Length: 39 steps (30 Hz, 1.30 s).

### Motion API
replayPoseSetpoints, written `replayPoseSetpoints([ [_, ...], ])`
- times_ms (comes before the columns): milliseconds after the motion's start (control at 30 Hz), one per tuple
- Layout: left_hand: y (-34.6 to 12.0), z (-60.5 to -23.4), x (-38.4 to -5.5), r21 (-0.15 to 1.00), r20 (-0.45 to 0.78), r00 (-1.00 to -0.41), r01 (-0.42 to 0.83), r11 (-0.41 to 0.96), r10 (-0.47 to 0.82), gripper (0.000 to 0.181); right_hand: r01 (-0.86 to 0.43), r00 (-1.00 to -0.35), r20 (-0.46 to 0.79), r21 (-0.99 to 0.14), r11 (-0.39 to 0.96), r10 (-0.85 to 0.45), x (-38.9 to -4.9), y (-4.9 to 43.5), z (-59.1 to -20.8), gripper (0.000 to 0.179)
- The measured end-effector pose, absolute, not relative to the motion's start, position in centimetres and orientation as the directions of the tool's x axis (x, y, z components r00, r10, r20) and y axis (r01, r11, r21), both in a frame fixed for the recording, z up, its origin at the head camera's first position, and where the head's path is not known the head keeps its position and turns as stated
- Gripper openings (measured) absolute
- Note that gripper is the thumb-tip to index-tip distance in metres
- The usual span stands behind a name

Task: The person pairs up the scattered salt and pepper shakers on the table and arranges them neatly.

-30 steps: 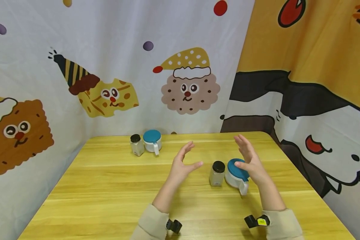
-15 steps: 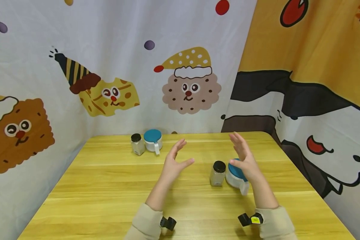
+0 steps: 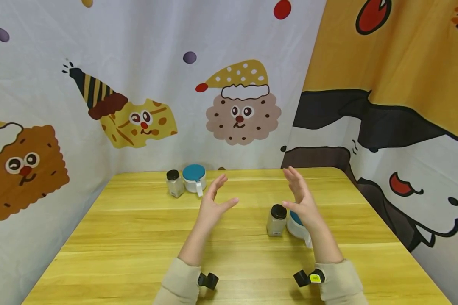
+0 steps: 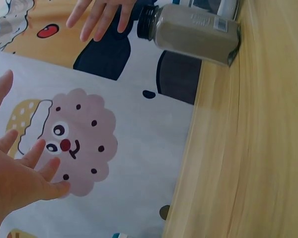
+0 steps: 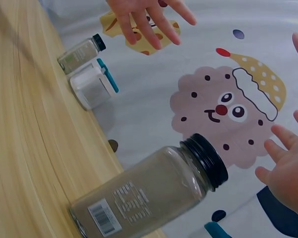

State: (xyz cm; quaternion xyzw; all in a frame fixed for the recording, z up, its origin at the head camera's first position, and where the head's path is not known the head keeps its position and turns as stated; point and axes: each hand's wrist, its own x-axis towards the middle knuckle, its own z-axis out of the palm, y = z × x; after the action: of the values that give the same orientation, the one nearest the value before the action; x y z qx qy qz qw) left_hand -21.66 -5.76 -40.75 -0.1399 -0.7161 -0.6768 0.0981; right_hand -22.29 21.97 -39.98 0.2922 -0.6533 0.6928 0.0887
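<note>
My left hand (image 3: 212, 207) hovers above the middle of the table, fingers and thumb spread apart, holding nothing. To its right my right hand (image 3: 302, 202) hangs in the air with fingers apart, partly hiding a white pot with a blue lid (image 3: 297, 228). Beside that pot stands an upright glass spice jar (image 3: 276, 222) with a black cap, nearest to the right thumb but apart from it in the right wrist view, where the jar's barcode label (image 5: 105, 217) shows. Neither hand touches anything.
Toward the back left of the wooden table (image 3: 137, 237) stand a second black-capped jar (image 3: 175, 185) and another white pot with a blue lid (image 3: 194, 179), side by side. A printed cloth (image 3: 145, 63) hangs behind the table.
Both hands have drifted to the left and slightly up, still spread. The right hand now covers more of the near pot. Jars and pots stay in place.
</note>
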Motion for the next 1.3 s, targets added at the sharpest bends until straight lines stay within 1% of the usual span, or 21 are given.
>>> replayPoseSetpoints([
  [167,-6.6,-40.7,-22.0,0.938,0.341,-0.938,0.344,0.050,0.054,0.073,-0.516,-0.813,0.527,-0.849,-0.115,-0.245,-22.4,21.3,-40.2,0.088],
  [333,-7.4,-40.5,-21.9,0.945,0.321,-0.946,0.323,0.055,0.043,0.075,-0.529,-0.813,0.536,-0.843,-0.098,-0.229,-22.5,20.5,-40.3,0.088],
  [567,-8.7,-37.9,-20.1,0.951,0.294,-0.955,0.296,0.091,0.033,0.074,-0.536,-0.807,0.542,-0.839,-0.093,-0.235,-22.7,19.2,-40.2,0.088],
  [833,-10.1,-38.2,-20.2,0.953,0.288,-0.957,0.288,0.095,0.006,0.074,-0.549,-0.793,0.550,-0.832,-0.084,-0.261,-23.0,17.8,-40.7,0.088],
  [1033,-10.9,-38.2,-20.2,0.956,0.273,-0.962,0.268,0.118,-0.023,0.075,-0.546,-0.786,0.552,-0.831,-0.108,-0.279,-23.0,16.7,-41.0,0.087],
  [1167,-11.5,-38.3,-20.2,0.956,0.267,-0.963,0.259,0.136,-0.045,0.076,-0.539,-0.790,0.549,-0.834,-0.116,-0.274,-23.1,16.3,-41.2,0.088],
  [1300,-12.1,-38.4,-20.3,0.961,0.259,-0.964,0.251,0.117,-0.060,0.075,-0.531,-0.794,0.542,-0.839,-0.120,-0.274,-23.2,15.9,-41.3,0.089],
])
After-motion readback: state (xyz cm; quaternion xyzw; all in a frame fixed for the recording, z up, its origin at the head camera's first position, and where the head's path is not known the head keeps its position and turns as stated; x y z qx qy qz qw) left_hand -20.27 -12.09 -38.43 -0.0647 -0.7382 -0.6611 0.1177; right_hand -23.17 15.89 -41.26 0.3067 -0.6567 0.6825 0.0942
